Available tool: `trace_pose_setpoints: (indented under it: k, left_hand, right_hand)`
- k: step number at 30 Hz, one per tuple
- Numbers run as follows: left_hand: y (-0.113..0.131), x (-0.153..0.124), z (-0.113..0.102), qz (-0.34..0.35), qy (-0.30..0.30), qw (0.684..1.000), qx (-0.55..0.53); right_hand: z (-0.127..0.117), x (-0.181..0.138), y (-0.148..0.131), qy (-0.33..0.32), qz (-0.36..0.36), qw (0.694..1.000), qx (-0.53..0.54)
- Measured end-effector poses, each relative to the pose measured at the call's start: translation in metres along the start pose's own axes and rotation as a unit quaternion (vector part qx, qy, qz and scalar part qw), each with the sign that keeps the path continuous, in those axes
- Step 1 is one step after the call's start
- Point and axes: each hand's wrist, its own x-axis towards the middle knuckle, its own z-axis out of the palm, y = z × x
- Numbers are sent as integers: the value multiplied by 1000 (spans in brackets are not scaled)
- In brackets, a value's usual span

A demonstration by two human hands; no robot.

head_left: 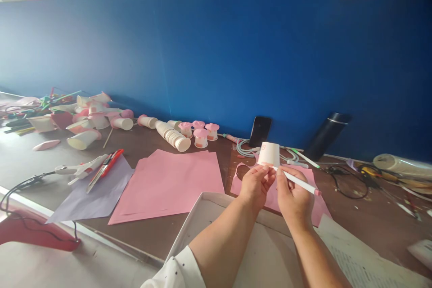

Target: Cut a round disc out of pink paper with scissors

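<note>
My left hand [258, 186] is closed on the rim of a white paper cup [269, 154], held upside down in front of me. Faint pink lines show on the cup's side, with a pinkish patch near its rim. In my right hand [295, 195] is a white marker pen [302, 183] with a pink end pointing right; its other end meets the cup by the rim. Below the hands lies a cut sheet of pink paper [320, 209]. Several small cups with pink paper roofs [201, 137] stand beyond, to the left.
A stack of paper cups [173, 135] lies near the blue partition [270, 54]. Pink sheets [172, 184], a glue gun [81, 169] and a red utility knife [105, 168] are left. A phone [260, 130] and black bottle [327, 135] stand behind. An open white box [199, 220] sits under my arms.
</note>
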Motion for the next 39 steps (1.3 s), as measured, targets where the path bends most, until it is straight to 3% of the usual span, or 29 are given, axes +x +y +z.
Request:
trace_pose_setpoints:
  k: [17, 21, 24, 28, 33, 39]
  left_hand:
    - [-2, 2, -2, 6, 12, 1000, -6]
    - [-1, 2, -1, 13, 25, 999, -18]
    - [1, 1, 2, 22, 38, 999, -26]
    - [3, 0, 5, 27, 46, 998, -40]
    - [4, -2, 7, 21, 13, 998, -50]
    - [1, -4, 7, 12, -24, 999, -19]
  right_hand:
    - [1, 1, -1, -14, 21, 1000, 18]
    - [1, 0, 1, 17, 21, 998, 49]
    - [0, 0, 1, 29, 59, 997, 41]
    - [-2, 4, -1, 20, 165, 984, 57]
    - [1, 11, 4, 10, 296, 938, 179]
    - [4, 18, 12, 7, 402, 803, 440]
